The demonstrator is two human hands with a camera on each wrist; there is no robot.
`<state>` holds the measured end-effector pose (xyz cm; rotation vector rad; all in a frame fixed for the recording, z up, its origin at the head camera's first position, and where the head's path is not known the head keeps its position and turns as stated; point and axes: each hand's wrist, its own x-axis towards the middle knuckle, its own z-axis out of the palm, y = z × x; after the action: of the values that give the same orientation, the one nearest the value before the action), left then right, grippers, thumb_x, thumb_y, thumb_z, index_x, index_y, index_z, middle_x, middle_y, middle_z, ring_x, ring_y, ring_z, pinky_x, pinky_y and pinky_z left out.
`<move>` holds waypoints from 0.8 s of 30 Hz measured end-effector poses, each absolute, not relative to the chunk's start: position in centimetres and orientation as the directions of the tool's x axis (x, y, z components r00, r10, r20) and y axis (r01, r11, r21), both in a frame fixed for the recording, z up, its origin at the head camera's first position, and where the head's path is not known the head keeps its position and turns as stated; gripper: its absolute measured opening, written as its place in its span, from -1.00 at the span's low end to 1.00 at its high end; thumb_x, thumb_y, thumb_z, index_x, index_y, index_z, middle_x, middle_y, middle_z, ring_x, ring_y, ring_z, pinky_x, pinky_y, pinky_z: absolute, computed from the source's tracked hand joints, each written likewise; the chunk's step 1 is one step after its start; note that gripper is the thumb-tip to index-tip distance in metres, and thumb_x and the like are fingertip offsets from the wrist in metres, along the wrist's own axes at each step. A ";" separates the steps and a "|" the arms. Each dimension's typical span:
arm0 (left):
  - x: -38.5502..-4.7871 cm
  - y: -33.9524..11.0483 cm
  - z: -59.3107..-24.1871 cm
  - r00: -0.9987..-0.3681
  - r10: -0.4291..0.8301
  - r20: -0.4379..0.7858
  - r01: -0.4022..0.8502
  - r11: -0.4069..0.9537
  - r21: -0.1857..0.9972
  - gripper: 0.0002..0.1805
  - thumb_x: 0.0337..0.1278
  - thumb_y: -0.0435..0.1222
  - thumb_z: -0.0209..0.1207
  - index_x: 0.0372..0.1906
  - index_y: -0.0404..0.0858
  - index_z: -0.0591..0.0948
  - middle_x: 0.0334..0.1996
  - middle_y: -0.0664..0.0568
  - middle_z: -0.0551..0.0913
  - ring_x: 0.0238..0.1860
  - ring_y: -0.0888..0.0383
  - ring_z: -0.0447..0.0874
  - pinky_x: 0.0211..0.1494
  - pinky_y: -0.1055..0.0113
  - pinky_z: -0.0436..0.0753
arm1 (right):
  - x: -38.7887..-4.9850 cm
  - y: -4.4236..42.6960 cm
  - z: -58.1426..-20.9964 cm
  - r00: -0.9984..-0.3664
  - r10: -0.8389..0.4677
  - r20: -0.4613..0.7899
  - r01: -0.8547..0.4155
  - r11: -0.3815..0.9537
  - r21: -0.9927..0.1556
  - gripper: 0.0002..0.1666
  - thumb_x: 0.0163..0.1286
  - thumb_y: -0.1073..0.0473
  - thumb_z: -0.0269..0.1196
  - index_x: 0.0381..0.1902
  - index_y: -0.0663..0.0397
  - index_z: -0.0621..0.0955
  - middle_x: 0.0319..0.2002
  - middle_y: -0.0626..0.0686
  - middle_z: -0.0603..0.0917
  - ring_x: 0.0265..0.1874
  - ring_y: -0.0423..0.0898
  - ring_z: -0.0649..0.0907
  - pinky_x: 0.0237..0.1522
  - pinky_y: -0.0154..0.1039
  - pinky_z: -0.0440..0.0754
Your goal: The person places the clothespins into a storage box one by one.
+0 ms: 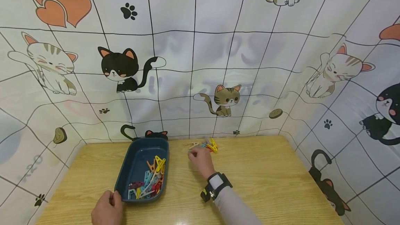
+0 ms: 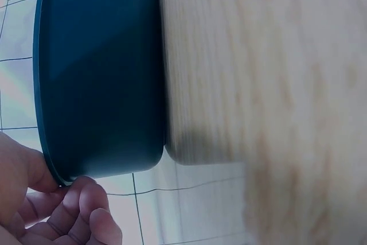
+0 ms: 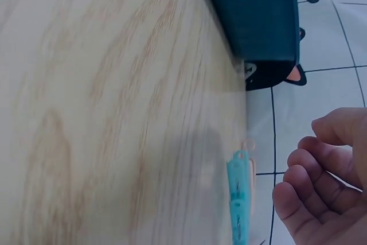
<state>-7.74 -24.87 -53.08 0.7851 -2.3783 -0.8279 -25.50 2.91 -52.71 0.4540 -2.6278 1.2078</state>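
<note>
My left hand [image 1: 107, 208] pinches the rim of a dark blue plastic bin [image 1: 132, 155] at its near left corner, thumb on one side and fingers on the other; the left wrist view shows this grip on the bin wall [image 2: 103, 84]. Inside the bin lie many colourful clothespins [image 1: 148, 181], heaped toward its near right. At the table's back, my right hand [image 1: 201, 161] hovers beside a small pile of clothespins, among them a yellow clothespin [image 1: 213, 145]. In the right wrist view its fingers are loosely bent with nothing visible between them, near a turquoise clothespin [image 3: 239, 199].
A wooden table [image 1: 250, 176] carries the bin and the pile. A white cat-print sheet [image 1: 175, 55] hangs behind and at both sides, meeting the table's back edge. My right wrist wears a strapped device [image 1: 215, 186].
</note>
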 end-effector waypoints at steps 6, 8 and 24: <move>-7.8 -24.9 -53.3 -0.699 -0.656 0.285 -0.341 0.656 0.673 -0.67 0.28 -0.38 0.15 -0.62 -0.21 0.42 -0.70 0.04 0.42 -0.65 0.11 0.32 -0.52 0.21 0.27 | -26.2 3.2 -52.9 -0.953 -0.169 0.251 -0.299 0.649 -0.700 -0.91 0.36 0.24 0.36 -0.29 0.11 0.79 -0.40 -0.04 0.73 -0.44 -0.23 0.60 -0.38 -0.29 0.56; -7.8 -24.9 -53.3 -0.700 -0.658 0.277 -0.346 0.652 0.675 -0.67 0.29 -0.37 0.14 -0.62 -0.21 0.42 -0.70 0.03 0.41 -0.65 0.11 0.31 -0.51 0.21 0.26 | -26.4 3.2 -52.9 -0.957 -0.167 0.239 -0.288 0.666 -0.689 -0.91 0.35 0.24 0.36 -0.32 0.11 0.79 -0.41 -0.04 0.73 -0.44 -0.21 0.61 -0.39 -0.27 0.57; -7.9 -25.0 -53.4 -0.712 -0.655 0.253 -0.364 0.652 0.665 -0.68 0.31 -0.35 0.14 -0.60 -0.21 0.41 -0.69 0.04 0.40 -0.64 0.12 0.30 -0.51 0.22 0.26 | -28.0 2.9 -54.1 -0.965 -0.163 0.205 -0.254 0.777 -0.576 -0.39 0.31 0.25 0.34 -0.84 -0.04 0.29 -0.76 -0.18 0.11 -0.70 -0.23 0.14 -0.58 -0.34 0.10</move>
<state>-7.93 -24.97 -53.42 0.7951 -2.3915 -0.8162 -27.99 2.94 -54.06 0.3330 -2.8243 0.9460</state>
